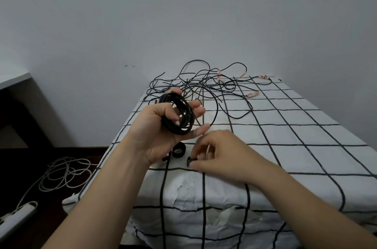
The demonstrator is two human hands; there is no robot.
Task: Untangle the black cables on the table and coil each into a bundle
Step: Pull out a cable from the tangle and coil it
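The table (285, 159) has a white cloth with black lines on it. Nearest, the right hand (222, 155) rests low on the cloth with its fingers curled, and it pinches a small black strap (189, 161) between thumb and fingertips. Just beside the strap, a little black roll (179, 150) lies on the cloth, partly hidden under the other hand. The left hand (151, 128) is up in the air above the roll, palm up. It holds a coiled black cable (180, 116), a neat round ring, with its thumb and fingers curled around it. Farther back, near the wall, the other black cables (204, 85) lie in a big messy tangle on the table. Some have small white and red tags (252, 94). Down on the floor to the left lie a white cord (65, 173) and a power strip (18, 216).
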